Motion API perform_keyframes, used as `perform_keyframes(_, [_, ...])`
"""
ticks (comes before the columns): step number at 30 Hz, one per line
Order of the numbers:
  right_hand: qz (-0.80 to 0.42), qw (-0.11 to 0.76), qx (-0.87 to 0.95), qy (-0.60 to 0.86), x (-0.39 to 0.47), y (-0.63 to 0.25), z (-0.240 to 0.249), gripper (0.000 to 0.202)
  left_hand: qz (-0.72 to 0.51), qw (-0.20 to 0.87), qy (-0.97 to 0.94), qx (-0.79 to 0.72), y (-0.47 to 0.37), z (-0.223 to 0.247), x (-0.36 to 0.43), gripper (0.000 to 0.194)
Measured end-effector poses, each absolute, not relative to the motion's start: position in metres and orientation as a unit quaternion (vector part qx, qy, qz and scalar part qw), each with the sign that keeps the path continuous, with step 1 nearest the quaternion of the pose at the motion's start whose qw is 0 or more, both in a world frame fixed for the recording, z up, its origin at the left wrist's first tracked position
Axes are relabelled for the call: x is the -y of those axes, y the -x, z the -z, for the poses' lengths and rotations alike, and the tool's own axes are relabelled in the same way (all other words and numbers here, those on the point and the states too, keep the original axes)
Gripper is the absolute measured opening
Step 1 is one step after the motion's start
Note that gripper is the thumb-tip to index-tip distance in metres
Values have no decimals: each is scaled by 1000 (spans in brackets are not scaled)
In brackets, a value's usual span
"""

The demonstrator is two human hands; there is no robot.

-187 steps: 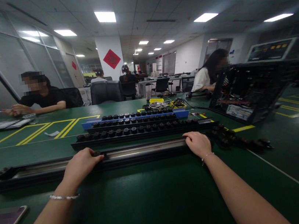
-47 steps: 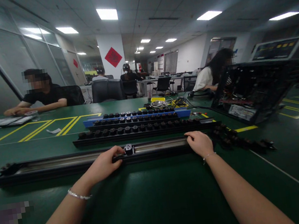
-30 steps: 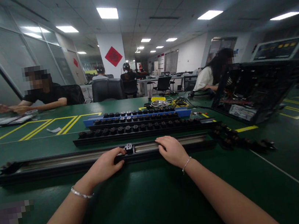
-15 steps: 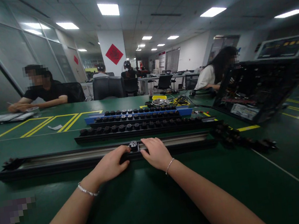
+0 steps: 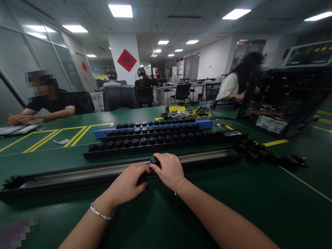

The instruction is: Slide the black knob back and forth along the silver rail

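Observation:
A long black rail (image 5: 69, 183) with a pale metal channel inside lies across the green table in front of me. In its channel, right of the middle, sits a small black block (image 5: 153, 160), partly covered by fingers. My right hand (image 5: 170, 169) has its thumb and forefinger closed on this block, with the other fingers over the rail. From the left, my left hand (image 5: 129, 182) reaches over the rail's near wall. Its fingertips are at the block and its thumb is held apart, below the near wall. More black parts (image 5: 12, 181) sit at the rail's left end.
Behind lie another black rail (image 5: 163, 145) and a blue rail (image 5: 207, 124), with rows of black round parts. A chain of black parts (image 5: 259, 150) lies right, before an opened computer case (image 5: 274, 101). A seated person (image 5: 54, 101) is across the table; another (image 5: 228, 84) sits right.
The black block has turned or tipped and lies slightly further right. My right hand has closed in over it, and my left hand has shifted a little right.

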State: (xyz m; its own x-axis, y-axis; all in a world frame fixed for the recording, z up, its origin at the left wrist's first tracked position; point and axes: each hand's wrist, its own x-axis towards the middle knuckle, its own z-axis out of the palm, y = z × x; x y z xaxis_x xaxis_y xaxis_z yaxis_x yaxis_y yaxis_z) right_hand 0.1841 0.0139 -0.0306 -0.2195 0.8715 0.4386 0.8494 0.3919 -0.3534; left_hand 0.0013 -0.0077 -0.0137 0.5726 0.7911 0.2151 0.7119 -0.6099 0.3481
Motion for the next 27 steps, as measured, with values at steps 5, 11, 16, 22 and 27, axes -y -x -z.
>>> perform_keyframes(5, [-13, 298, 771, 563, -13, -183, 30, 27, -195, 93, -875, -433, 0, 20, 5, 38])
perform_keyframes(11, [-11, 307, 764, 568, -14, -182, 33, 27, -186, -46, -841, -505, 4, 38, -7, 51])
perform_keyframes(16, [-13, 317, 760, 568, -12, -182, 34, 25, -158, -61, -833, -527, 9, 44, -10, 56])
perform_keyframes(22, [-13, 324, 750, 577, -11, -186, 35, 25, -167, -65, -835, -520, 9, 45, -10, 56])
perform_keyframes(27, [-10, 329, 746, 579, -11, -191, 35, 23, -152, -83, -836, -521, 10, 45, -10, 59])
